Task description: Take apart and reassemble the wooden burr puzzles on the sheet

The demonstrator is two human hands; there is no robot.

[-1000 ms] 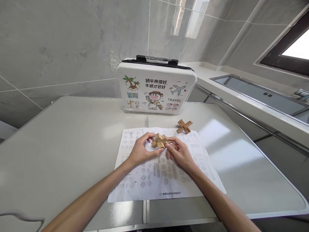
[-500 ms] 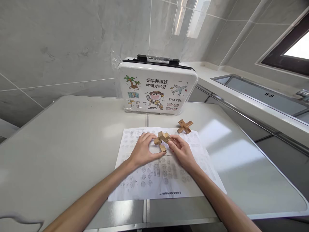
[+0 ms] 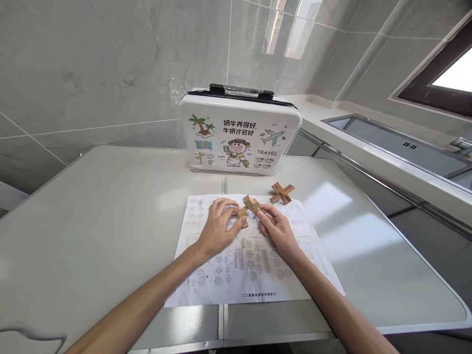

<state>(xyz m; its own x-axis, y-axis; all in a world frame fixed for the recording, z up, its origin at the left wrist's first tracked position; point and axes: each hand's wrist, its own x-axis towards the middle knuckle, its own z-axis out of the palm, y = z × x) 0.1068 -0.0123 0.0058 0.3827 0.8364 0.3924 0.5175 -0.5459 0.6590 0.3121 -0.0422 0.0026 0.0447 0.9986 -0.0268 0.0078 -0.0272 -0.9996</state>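
Light wooden burr puzzle pieces (image 3: 251, 204), notched and partly fitted across each other, are between my hands above the printed sheet (image 3: 258, 287). My right hand (image 3: 276, 228) pinches their right end between thumb and fingers. Around the left, lower part curls my left hand (image 3: 219, 227), its thumb on the lower piece and its fingers behind. The fingers cover part of the wood, so exactly how the pieces join is hidden. Beyond my right hand, a darker wooden cross-shaped puzzle (image 3: 282, 192) marked "2" rests at the sheet's far edge.
A white cartoon-printed case (image 3: 241, 132) with a black handle, wrapped in clear plastic, stands upright at the back of the light folding table (image 3: 110, 206). A counter with a sink (image 3: 401, 142) runs along the right. Grey tiled wall rises behind.
My left thumb has moved up and in against the lower wooden piece, closing the gap to the fingers. The held pieces have turned slightly; the darker cross stays put.
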